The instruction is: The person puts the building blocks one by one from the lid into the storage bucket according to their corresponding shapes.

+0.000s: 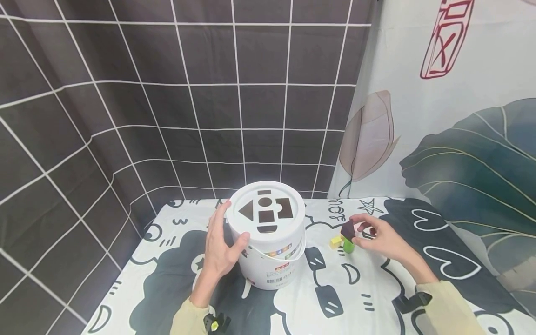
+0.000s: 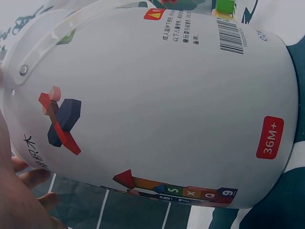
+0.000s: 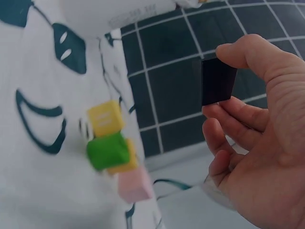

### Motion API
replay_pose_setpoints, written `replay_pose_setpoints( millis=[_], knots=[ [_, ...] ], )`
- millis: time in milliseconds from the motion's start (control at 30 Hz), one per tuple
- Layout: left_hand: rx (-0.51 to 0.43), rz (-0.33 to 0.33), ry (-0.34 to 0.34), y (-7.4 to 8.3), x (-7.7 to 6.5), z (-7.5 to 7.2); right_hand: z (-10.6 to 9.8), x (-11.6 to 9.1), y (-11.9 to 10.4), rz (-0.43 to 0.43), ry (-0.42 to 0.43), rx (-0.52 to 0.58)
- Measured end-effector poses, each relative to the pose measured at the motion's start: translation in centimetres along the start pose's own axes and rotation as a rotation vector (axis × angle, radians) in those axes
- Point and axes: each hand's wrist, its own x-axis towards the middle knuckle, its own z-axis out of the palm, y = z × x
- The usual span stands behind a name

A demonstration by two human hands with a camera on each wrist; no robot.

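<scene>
A white bucket [image 1: 261, 267] with a carry handle stands upright on the patterned cloth. Its white lid [image 1: 290, 228] has several cut-out shapes, among them a triangle and a circle. My left hand [image 1: 219, 251] rests against the bucket's left side, fingers extended by the rim and thumb at the lid's front edge. To the right, my right hand [image 1: 378, 237] pinches a dark block [image 3: 218, 81] between thumb and fingers, raised over the cloth. Beneath it lie a green block [image 3: 108, 150], a yellow block [image 3: 106, 118], another yellow piece and a pink block [image 3: 135, 185].
A cloth with cartoon drawings [image 1: 310, 307] covers the surface. Behind it hangs a dark curtain with a white grid [image 1: 213, 107], and at the right a pale curtain [image 1: 402, 60] with leaf prints. Each wrist wears a black strap [image 1: 412, 301].
</scene>
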Motion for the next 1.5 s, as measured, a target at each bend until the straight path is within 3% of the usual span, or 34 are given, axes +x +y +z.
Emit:
replay_pose_setpoints(
  millis=[267, 700, 1000, 1500],
  knots=[
    [0.005, 0.002, 0.004, -0.1, -0.1, 0.0, -0.2, 1.0, -2.1, -0.093, 0.017, 0.014],
    [0.001, -0.011, 0.001, -0.1, -0.2, -0.1, -0.6, 2.8, -5.1, -0.154, 0.018, 0.022],
    [-0.003, -0.013, 0.000, 0.0, -0.1, -0.1, -0.6, 4.1, -7.0, -0.140, 0.011, 0.028],
    [-0.005, -0.010, -0.003, 0.2, 0.0, -0.1, 0.3, 7.4, -11.3, -0.243, -0.027, 0.064]
  ],
)
